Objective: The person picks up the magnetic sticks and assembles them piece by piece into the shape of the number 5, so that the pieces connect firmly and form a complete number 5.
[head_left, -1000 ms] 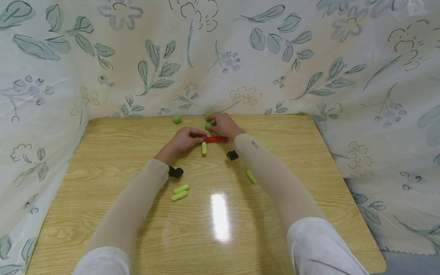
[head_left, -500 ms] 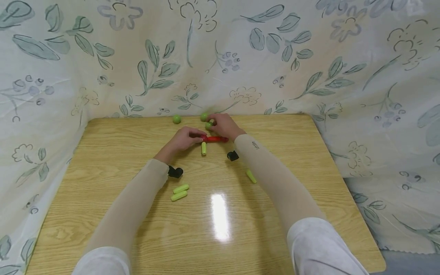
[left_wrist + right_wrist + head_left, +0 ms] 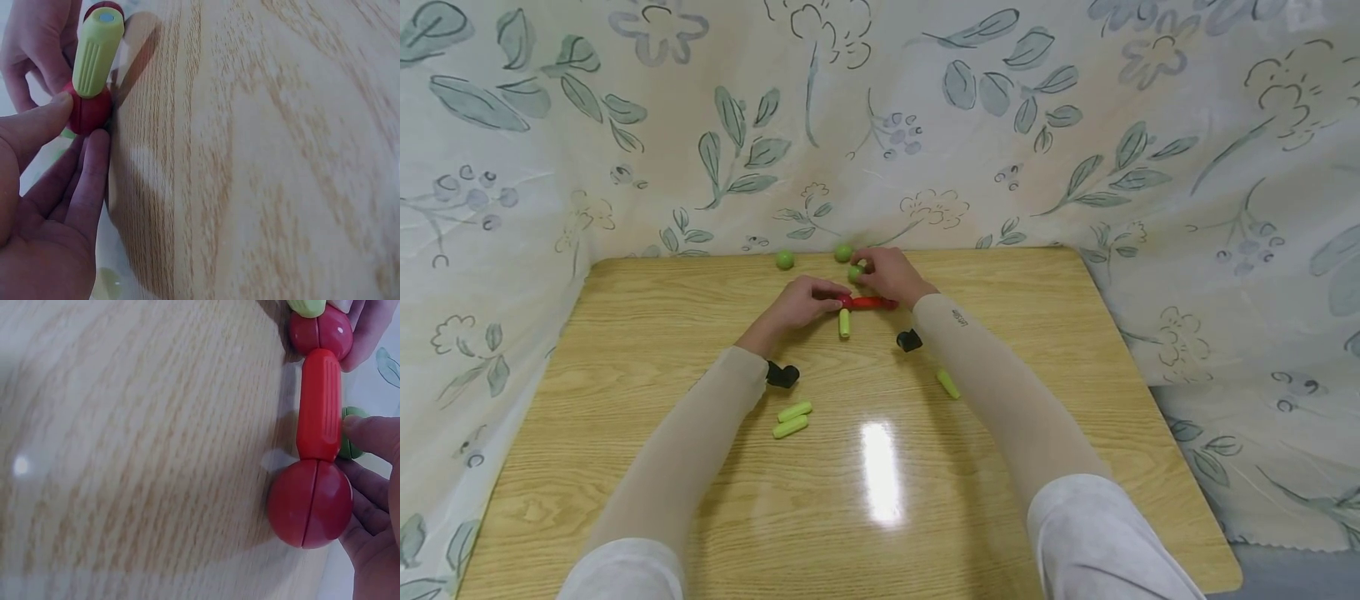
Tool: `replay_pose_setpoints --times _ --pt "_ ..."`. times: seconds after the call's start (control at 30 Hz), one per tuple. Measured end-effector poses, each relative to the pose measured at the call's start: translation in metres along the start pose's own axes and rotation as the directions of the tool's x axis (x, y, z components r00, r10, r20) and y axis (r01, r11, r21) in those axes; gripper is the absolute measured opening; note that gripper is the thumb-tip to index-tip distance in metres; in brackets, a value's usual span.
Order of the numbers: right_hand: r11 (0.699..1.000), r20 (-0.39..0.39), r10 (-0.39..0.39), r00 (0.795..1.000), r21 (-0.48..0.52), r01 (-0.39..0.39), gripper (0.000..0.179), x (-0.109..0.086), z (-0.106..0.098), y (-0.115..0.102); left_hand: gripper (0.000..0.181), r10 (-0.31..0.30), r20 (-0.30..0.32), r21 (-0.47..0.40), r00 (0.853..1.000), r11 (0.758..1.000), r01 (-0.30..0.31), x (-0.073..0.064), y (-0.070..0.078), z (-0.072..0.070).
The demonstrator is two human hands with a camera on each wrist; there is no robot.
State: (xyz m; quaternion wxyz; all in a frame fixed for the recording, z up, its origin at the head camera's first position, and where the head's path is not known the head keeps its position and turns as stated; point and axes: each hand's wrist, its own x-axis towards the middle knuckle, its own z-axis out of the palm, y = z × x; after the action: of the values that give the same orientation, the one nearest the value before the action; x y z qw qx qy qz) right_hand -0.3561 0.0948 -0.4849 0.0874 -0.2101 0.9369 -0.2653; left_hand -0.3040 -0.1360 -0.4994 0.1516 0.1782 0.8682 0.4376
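My left hand (image 3: 805,302) pinches a dark red ball (image 3: 94,112) between thumb and fingertips. A yellow-green ribbed rod (image 3: 97,56) sticks out from that ball toward the near side. Rightward from the same ball runs a red ribbed rod (image 3: 320,406), with a second dark red ball (image 3: 309,503) at its other end. Just behind this red rod, my right hand (image 3: 889,273) holds a green ball (image 3: 855,273) by thumb and fingers; the ball is partly covered by them. In the right wrist view the thumb lies on the green ball, right beside the rod.
Two more green balls, one left (image 3: 785,260) and one right (image 3: 843,252), lie at the back edge by the floral cloth (image 3: 880,125). Loose yellow-green rods (image 3: 792,427) and another rod (image 3: 948,384) lie nearer on the wooden table (image 3: 880,400). Black pieces (image 3: 909,340) sit beside both forearms.
The green ball at the back, beside my right hand's fingers, has shifted a little to the left and shows more fully. Both hands have stayed nearly still.
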Motion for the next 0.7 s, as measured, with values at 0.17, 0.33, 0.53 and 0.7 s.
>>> replay_pose_setpoints --times 0.17,0.33,0.53,0.7 --pt "0.999 0.004 0.022 1.0 0.035 -0.022 0.029 -0.003 -0.002 0.0 0.03 0.004 0.002 0.007 1.0 1.0 -0.004 0.001 0.0 0.0" --pt "0.997 0.005 0.033 0.999 0.064 -0.034 0.03 -0.007 -0.005 -0.002 0.03 0.006 -0.003 0.013 1.0 1.0 -0.006 0.001 0.0 0.0" --pt "0.998 -0.01 0.004 1.0 0.056 -0.003 0.031 -0.01 -0.009 -0.003 0.03 0.006 -0.006 0.009 1.0 1.0 -0.006 0.001 0.002 0.0" --pt "0.999 -0.032 -0.012 0.999 0.046 0.014 0.031 -0.012 -0.011 -0.002 0.03 0.004 0.0 -0.005 1.0 1.0 -0.004 0.001 0.002 0.0"
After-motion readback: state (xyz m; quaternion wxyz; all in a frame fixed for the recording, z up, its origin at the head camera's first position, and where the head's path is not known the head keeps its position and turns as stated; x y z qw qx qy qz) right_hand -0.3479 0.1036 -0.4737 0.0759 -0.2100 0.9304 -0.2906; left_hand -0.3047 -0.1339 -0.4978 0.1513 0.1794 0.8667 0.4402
